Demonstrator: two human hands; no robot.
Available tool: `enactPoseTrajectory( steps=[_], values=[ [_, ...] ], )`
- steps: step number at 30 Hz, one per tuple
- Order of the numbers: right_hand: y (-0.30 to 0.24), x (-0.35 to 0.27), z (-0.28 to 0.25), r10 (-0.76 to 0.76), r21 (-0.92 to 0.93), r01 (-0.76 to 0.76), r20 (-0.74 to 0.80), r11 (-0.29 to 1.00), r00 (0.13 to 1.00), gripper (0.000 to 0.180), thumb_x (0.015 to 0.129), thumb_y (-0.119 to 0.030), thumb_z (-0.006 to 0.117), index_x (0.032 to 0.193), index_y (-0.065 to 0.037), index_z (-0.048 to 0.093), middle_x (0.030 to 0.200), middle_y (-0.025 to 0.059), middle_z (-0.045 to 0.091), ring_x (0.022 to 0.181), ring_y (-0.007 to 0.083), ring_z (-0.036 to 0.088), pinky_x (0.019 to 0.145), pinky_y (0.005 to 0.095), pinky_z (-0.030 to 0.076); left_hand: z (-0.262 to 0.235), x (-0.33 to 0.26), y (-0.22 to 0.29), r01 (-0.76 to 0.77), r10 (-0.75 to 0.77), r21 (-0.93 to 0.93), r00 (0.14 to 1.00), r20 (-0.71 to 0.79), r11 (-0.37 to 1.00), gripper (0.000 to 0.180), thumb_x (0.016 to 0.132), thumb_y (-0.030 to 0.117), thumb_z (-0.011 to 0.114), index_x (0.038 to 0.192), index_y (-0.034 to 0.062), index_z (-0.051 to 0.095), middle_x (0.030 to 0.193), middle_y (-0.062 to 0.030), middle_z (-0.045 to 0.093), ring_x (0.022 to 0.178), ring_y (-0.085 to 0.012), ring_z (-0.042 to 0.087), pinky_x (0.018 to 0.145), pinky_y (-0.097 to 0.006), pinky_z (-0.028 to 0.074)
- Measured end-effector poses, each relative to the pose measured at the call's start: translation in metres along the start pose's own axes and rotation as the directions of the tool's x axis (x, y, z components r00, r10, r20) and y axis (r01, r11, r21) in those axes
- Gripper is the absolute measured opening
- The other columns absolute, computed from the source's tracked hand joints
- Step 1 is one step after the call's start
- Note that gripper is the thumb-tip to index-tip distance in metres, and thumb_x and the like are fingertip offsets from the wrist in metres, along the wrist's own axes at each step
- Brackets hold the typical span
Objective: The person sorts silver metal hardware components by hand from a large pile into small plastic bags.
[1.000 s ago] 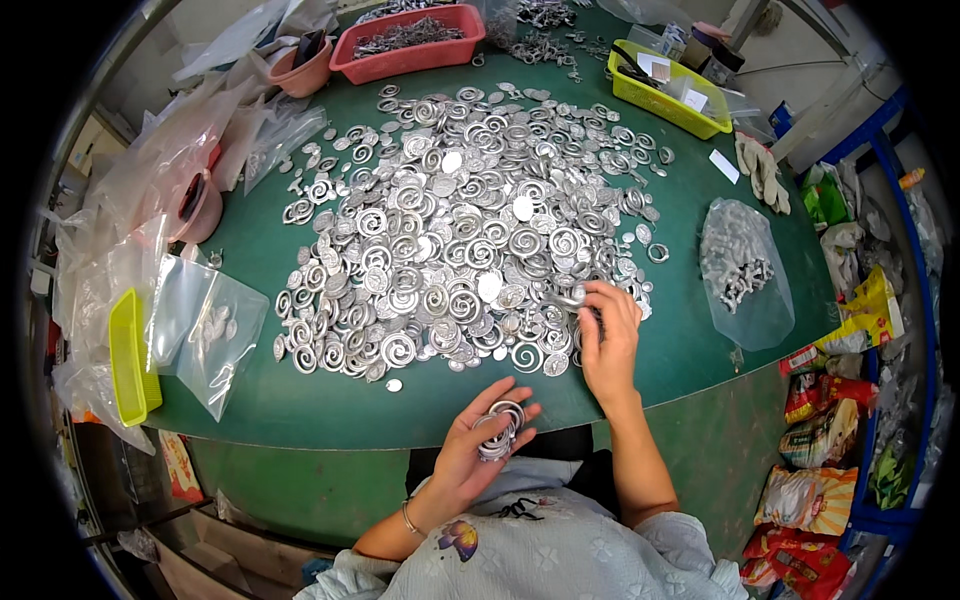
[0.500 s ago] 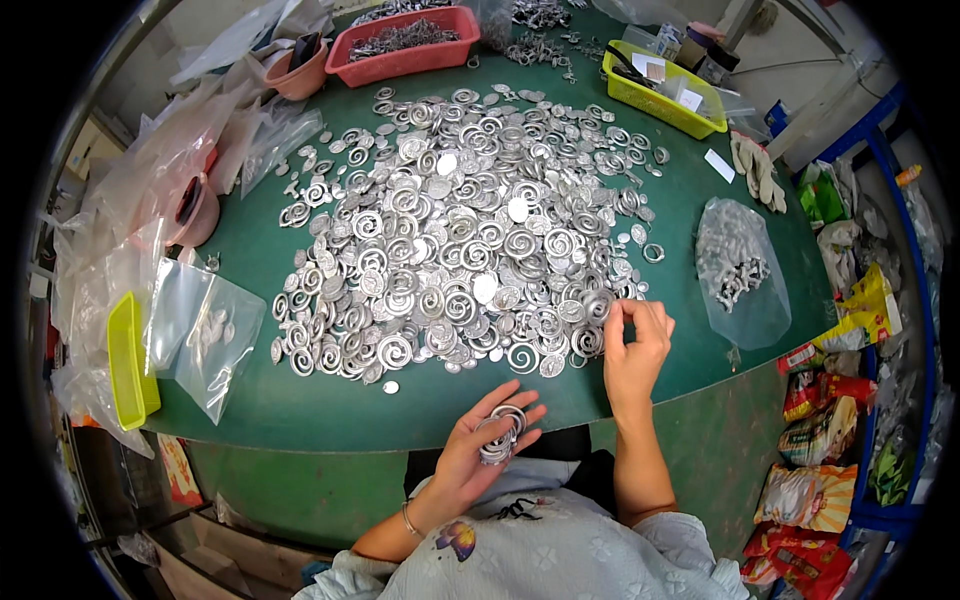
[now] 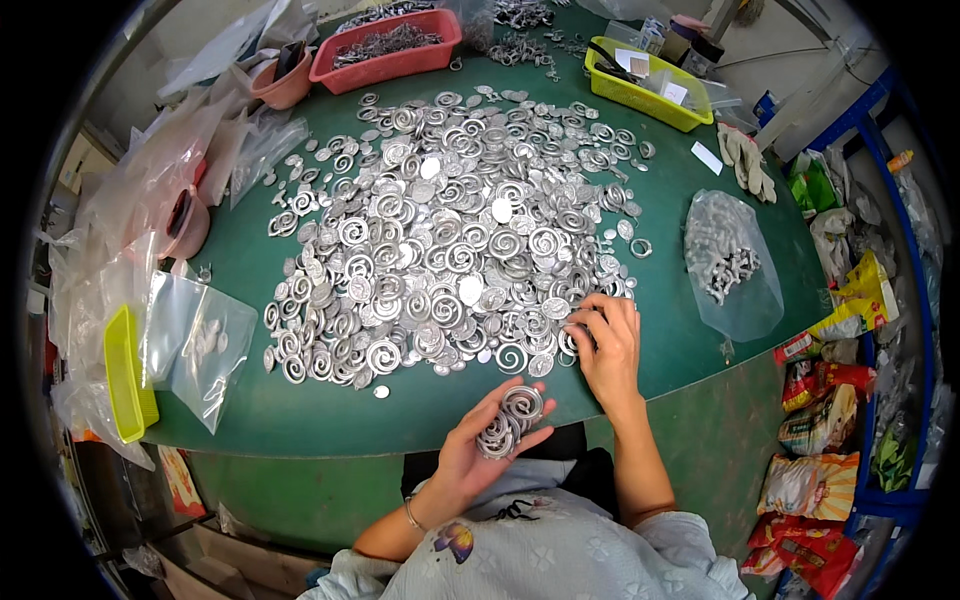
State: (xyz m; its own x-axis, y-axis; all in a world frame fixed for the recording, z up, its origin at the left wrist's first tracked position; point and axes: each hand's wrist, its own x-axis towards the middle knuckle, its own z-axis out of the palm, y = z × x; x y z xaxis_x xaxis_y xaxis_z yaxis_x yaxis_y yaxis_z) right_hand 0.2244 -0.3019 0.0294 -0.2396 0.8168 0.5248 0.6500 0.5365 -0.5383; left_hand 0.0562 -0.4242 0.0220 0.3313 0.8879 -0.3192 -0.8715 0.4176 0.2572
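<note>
A broad heap of silver spiral pendants [image 3: 440, 240], mixed with flat oval metal pieces, lies over the middle of the green table. In front of the table's near edge, my left hand [image 3: 472, 440] cups several spiral pendants [image 3: 508, 424], its palm up and fingers curled round them. My right hand [image 3: 608, 348] reaches to the heap's near right edge. Its thumb and fingertips are bent together against the metal pieces there; whether one is pinched between them cannot be made out.
A clear bag of metal parts [image 3: 735, 265] and work gloves [image 3: 745, 163] lie at the right. A yellow basket [image 3: 650, 88] and a red tray [image 3: 385, 50] stand at the back. At the left are plastic bags [image 3: 200, 340] and a narrow yellow tray [image 3: 128, 375].
My right hand has shifted left and down along the heap's edge, its fingers bent lower. The pendants in my left hand now sit spread and more visible. The whole view has shifted slightly.
</note>
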Motion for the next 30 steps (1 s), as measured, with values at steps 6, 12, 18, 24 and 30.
enactPoseTrajectory(
  steps=[6,12,18,24,30],
  values=[
    [0.004,0.003,-0.012,0.429,0.263,-0.398,-0.07,0.879,0.901,0.007,0.076,-0.001,0.063,0.082,0.001,0.059,0.079,0.0115,0.059,0.074,0.0254,0.054,0.067,0.0321,0.043,0.007,-0.003,0.003,0.066,-0.061,-0.085,0.996,0.059,0.994,0.054,0.093,0.036,0.042,0.138,0.0074,0.031,0.141,-0.0203,0.028,0.127,-0.0427,0.031,0.097,-0.055,0.038],
    [0.004,-0.002,-0.019,0.123,-0.014,-0.126,-0.156,0.992,0.98,0.013,0.072,-0.002,0.066,0.084,0.001,0.061,0.083,0.0113,0.058,0.081,0.0279,0.053,0.071,0.0345,0.041,0.001,-0.003,0.002,0.12,-0.071,-0.268,0.98,0.184,0.956,0.056,0.095,0.042,0.035,0.134,0.0022,0.035,0.14,-0.0218,0.029,0.127,-0.0446,0.03,0.095,-0.058,0.039],
    [-0.012,-0.01,-0.013,0.071,-0.099,-0.064,0.069,0.993,0.995,0.024,0.067,-0.008,0.072,0.087,-0.003,0.061,0.088,0.0085,0.057,0.085,0.0267,0.05,0.074,0.0345,0.036,-0.016,0.002,-0.005,0.169,-0.092,-0.321,0.966,0.24,0.932,0.054,0.096,0.041,0.031,0.132,0.0014,0.037,0.133,-0.0184,0.04,0.125,-0.0394,0.036,0.095,-0.055,0.04],
    [-0.028,-0.019,-0.017,0.049,0.337,-0.088,0.122,0.937,0.991,0.017,0.063,0.001,0.072,0.075,-0.002,0.06,0.08,0.0079,0.062,0.075,0.0243,0.055,0.069,0.0329,0.043,0.004,0.005,-0.006,0.048,-0.06,-0.147,0.995,-0.074,0.988,0.051,0.095,0.038,0.037,0.133,0.004,0.036,0.125,-0.0149,0.047,0.119,-0.0338,0.044,0.098,-0.052,0.039],
    [-0.033,-0.005,-0.018,-0.075,0.334,-0.006,0.229,0.942,0.971,0.026,0.064,-0.005,0.071,0.089,-0.003,0.065,0.098,0.0065,0.061,0.091,0.0271,0.054,0.082,0.0371,0.041,-0.001,0.004,-0.003,0.031,-0.035,-0.044,0.996,-0.086,0.999,0.049,0.09,0.024,0.053,0.134,0.0106,0.034,0.127,-0.0129,0.047,0.118,-0.0318,0.047,0.093,-0.047,0.044]
  ],
)
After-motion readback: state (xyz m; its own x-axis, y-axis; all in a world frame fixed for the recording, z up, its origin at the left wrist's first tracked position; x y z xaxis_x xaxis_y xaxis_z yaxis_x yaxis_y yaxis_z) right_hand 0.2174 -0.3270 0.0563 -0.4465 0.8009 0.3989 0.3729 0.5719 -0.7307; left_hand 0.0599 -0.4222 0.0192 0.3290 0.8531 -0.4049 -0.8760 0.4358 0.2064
